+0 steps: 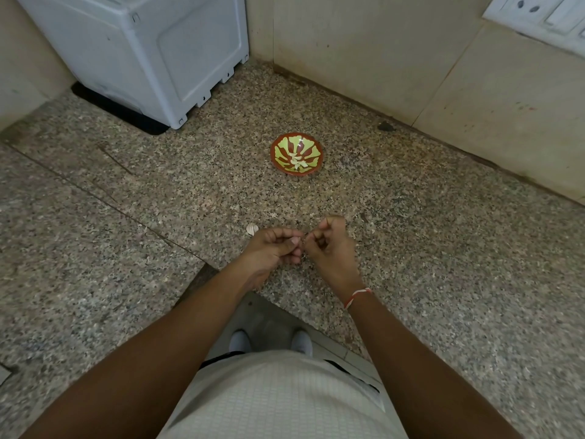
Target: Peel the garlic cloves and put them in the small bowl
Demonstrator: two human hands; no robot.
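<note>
White appliance [142, 55] behind small bowl [296, 154]; wall socket [544, 14] right.

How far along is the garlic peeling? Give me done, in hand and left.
Done: a few pale peeled cloves lie in the small red-and-yellow patterned bowl on the speckled granite counter.
In hand: the left hand and right hand meet with curled fingers, seemingly working something small; it is hidden.
Left: one pale unpeeled piece of garlic lies by the left hand.
</note>
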